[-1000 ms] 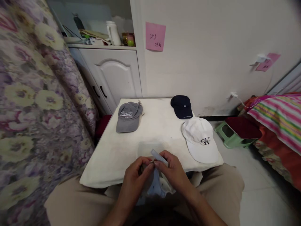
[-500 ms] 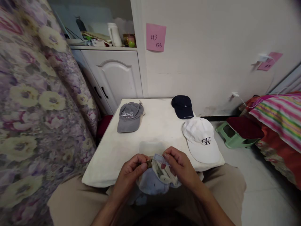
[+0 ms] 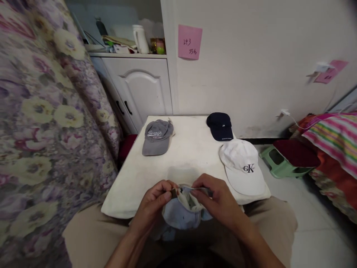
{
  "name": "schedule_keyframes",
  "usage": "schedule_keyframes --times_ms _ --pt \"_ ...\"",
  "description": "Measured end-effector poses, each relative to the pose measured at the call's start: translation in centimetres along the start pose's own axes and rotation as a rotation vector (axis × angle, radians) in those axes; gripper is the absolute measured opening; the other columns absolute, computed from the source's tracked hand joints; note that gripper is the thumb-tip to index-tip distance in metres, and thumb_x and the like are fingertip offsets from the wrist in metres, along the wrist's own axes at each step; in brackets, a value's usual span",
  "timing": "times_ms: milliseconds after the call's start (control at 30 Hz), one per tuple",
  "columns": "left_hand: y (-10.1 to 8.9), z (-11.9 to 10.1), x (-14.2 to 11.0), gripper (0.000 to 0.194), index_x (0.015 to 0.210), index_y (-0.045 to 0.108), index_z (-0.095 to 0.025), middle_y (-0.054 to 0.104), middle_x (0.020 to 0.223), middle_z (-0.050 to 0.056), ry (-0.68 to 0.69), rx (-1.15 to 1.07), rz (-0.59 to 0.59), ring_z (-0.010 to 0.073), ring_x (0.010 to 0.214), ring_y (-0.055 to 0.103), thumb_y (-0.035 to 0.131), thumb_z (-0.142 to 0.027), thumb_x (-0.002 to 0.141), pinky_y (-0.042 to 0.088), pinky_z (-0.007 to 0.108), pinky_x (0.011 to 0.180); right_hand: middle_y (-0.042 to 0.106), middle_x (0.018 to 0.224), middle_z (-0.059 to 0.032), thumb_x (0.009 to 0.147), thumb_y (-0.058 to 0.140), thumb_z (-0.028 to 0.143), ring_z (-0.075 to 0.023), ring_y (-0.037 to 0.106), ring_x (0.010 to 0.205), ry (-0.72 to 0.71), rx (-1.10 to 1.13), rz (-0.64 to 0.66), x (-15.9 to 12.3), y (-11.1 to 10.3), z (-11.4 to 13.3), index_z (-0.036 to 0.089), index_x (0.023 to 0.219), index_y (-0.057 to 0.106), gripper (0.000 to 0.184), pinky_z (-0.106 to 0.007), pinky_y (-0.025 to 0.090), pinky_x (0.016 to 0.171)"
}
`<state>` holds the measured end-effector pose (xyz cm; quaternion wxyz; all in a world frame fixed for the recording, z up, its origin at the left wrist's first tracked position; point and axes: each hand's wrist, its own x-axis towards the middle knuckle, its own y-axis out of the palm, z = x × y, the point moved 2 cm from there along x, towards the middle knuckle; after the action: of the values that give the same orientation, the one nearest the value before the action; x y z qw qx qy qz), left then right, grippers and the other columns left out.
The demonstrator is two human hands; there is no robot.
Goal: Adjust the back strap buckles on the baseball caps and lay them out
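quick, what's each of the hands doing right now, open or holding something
Left hand: closed, holding one side of the light blue cap.
Right hand: closed, holding the same cap on its other side.

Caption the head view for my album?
Left hand and right hand hold a pale blue cloth cap; grey cap, navy cap and white cap lie beyond.
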<state>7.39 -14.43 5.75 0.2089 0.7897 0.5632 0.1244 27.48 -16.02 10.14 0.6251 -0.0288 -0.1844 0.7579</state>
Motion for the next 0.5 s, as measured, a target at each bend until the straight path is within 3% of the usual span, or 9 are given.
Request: schedule_keyframes --times_ms 167,500 --pt "-0.1 -0.1 -0.2 0.018 0.075 0.062 -0.017 0.06 0.089 0.004 0.025 0.019 0.006 0.0167 0.082 0.055 0.075 -0.029 0.079 0.042 0.025 0.074 0.06 0.068 0.0032 0.092 0.056 0.02 -0.0111 0.051 0.062 0.007 -0.012 0.058 0.0 -0.1 1.3 0.02 0.087 0.06 0.007 -0.022 0.037 0.057" --pt "0.3 -0.1 -0.5 0.017 0.073 0.063 -0.016 0.059 0.091 0.004 -0.005 0.045 -0.023 0.0169 0.08 0.054 0.076 -0.028 0.077 0.042 0.025 0.07 0.063 0.066 0.0019 0.091 0.058 0.022 -0.0116 0.054 0.062 0.084 0.168 0.094 0.8 2.1 -0.3 0.018 0.08 0.064 0.013 -0.023 0.04 0.061"
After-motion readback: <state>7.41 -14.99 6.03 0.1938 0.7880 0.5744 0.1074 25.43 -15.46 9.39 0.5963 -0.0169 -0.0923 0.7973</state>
